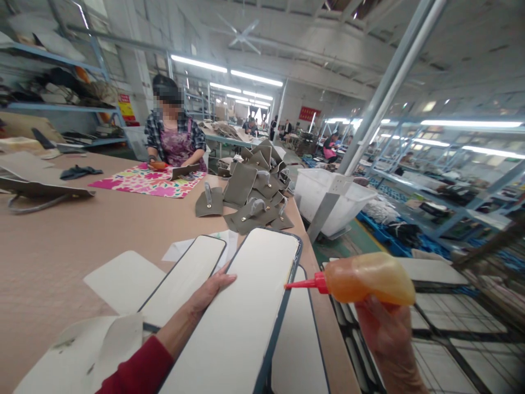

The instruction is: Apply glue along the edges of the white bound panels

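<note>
Orange squeeze bottle with a red nozzle is gripped in the right hand, tip just off the edge of a long white panel on the table. Left hand lies flat, fingers spread, on that panel. Grey flap pieces piled further back.

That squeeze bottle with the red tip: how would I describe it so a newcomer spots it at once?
Start at the long tan worktable, then go to its near right edge beside the white panels with dark edging. The right hand holds a soft translucent orange bottle sideways; only it has a red pointed nozzle.
</note>
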Motion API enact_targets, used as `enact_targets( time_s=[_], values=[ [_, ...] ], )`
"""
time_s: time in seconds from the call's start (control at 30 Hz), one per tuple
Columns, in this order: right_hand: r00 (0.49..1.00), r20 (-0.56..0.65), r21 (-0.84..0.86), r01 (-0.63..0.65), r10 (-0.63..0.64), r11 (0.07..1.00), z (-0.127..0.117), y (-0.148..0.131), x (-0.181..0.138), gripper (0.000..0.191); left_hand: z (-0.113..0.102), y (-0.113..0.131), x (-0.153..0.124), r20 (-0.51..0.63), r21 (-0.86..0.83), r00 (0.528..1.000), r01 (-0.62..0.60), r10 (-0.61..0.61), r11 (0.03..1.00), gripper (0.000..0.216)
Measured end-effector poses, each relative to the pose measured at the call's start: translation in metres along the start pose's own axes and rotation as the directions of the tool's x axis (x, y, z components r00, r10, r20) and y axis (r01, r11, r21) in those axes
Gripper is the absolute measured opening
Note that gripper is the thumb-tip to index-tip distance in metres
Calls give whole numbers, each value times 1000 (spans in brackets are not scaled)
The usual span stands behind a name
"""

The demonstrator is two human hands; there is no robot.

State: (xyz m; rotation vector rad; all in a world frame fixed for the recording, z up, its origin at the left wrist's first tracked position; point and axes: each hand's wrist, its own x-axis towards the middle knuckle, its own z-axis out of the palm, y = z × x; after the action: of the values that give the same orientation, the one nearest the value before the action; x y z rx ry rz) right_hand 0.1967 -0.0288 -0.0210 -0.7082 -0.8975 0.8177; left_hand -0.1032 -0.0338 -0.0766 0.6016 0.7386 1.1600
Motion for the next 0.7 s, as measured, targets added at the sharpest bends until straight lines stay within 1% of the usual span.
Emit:
enact_targets(
  time_s=[0.13,0.5,0.7],
  values=[
    [1000,-4,-13,-1,1,1000,0,1,-4,38,1,2,1,39,-23,999,25,-24,999,80],
    [1000,1,-38,-13,13,999,5,-8,-16,36,8,8,1,40,-50,999,19,-17,999,76],
    [999,44,-20,-26,27,999,7,-11,-21,43,6,8,4,32,-56,999,8,-6,998,77]
  ],
)
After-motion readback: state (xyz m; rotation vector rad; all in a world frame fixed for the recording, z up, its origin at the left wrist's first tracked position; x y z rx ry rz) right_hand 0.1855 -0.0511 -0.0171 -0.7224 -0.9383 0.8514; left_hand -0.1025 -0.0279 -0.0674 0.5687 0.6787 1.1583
